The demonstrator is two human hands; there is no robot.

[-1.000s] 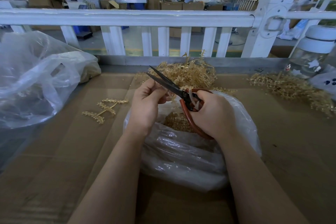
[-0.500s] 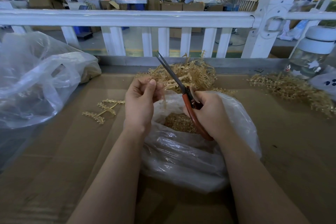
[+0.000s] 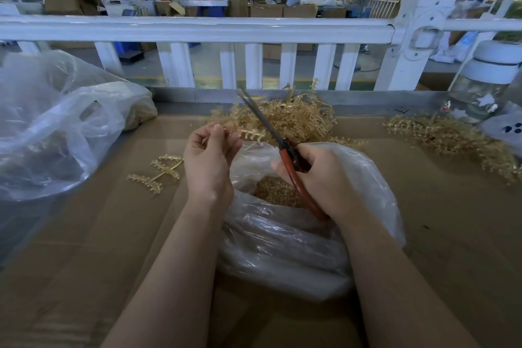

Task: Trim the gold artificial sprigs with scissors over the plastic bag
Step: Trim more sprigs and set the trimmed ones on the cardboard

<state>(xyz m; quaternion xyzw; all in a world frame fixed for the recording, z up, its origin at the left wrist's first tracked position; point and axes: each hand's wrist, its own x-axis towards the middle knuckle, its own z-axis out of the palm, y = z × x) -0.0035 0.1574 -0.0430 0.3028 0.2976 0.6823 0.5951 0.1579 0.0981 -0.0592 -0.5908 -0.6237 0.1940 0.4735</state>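
Holding a gold sprig [image 3: 240, 133] pinched between thumb and fingertips, the left hand [image 3: 210, 158] sits raised just left of the open clear plastic bag [image 3: 282, 240] on the bench [image 3: 84, 263]. The sprig's free end points right, toward the scissors [image 3: 271, 133].

Right hand [image 3: 316, 178] curled round the red handles; blades look brought together, tips angled up and away toward the white railing [image 3: 197, 29]. Blades cross close to the sprig's end; contact cannot be told.

Step in hand, as judged: between cuts. Sprig presented, blades not yet parted for a bite. Bag mouth below holds a layer of gold trimmings [image 3: 275, 191], so work is well along but not finished: an untrimmed heap [image 3: 288, 118] lies beyond the bag, a second heap [image 3: 452, 138] far right.

Next move likely calls for parting the blades, bringing them down across the stem, keeping the cut point above the bag mouth so offcuts drop in.

Pose: both forearms reach forward from the near edge, wrists slightly cocked, left palm turned inward. One branched sprig [image 3: 158, 172] lies on the bench left of the bag.
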